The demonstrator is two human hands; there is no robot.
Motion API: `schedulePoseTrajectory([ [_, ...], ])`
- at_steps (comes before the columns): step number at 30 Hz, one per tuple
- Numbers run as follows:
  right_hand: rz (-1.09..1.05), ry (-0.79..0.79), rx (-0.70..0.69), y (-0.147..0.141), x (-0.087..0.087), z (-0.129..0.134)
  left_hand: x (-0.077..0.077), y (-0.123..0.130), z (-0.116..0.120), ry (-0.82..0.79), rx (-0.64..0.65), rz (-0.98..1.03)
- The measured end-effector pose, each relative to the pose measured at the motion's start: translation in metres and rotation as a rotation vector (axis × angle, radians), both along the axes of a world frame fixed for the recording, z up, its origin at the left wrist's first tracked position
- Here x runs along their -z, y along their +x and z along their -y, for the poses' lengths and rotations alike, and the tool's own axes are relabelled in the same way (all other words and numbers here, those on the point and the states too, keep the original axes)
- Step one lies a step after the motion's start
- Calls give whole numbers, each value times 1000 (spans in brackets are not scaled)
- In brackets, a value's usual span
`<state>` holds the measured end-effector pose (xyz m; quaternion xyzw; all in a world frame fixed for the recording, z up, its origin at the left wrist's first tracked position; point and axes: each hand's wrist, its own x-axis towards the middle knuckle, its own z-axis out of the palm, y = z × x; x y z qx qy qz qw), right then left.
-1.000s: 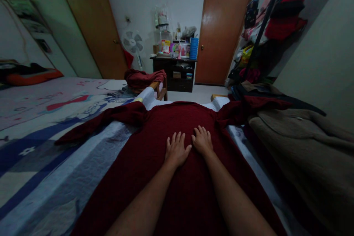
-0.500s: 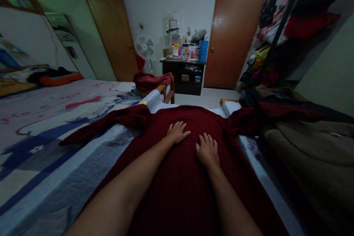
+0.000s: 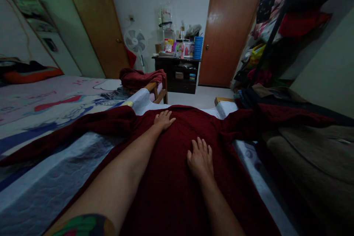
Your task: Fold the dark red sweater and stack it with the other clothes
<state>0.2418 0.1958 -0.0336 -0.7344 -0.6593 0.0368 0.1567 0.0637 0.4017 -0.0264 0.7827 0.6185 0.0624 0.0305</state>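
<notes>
A dark red long-sleeved garment [image 3: 171, 177] lies spread out in front of me, its sleeves stretched to either side. My left hand [image 3: 164, 120] rests flat on its upper part, near the far edge, with fingers spread. Closer to me and to the right, my right hand [image 3: 201, 158] also lies open on the cloth, palm down. Under the garment is a pale covered surface [image 3: 83, 158], which shows along both sides. The left sleeve [image 3: 110, 121] reaches across toward the bed, and the right sleeve [image 3: 293, 114] lies over other clothes.
A bed with a printed sheet [image 3: 63, 92] is on the left. Brown and dark folded clothes [image 3: 312, 155] are piled at right. Beyond stand a reddish cloth on a wooden frame [image 3: 142, 79], a fan [image 3: 135, 40], a dark cabinet [image 3: 177, 77] and hanging bags [image 3: 298, 22].
My left hand has slid forward and left over the garment, toward its far edge. The right hand stays flat and has shifted slightly. The view has turned a little to the right.
</notes>
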Motion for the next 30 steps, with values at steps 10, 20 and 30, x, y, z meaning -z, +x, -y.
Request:
schedulePoseTrajectory([
  [10, -38, 2, 3, 1, -2, 0, -7, 17, 33, -69, 0, -18],
  [20, -77, 6, -16, 6, -7, 2, -10, 13, 102, -104, 84, -6],
  [30, -76, 13, -20, 7, -7, 5, -39, 1, 260, -215, 195, -34],
])
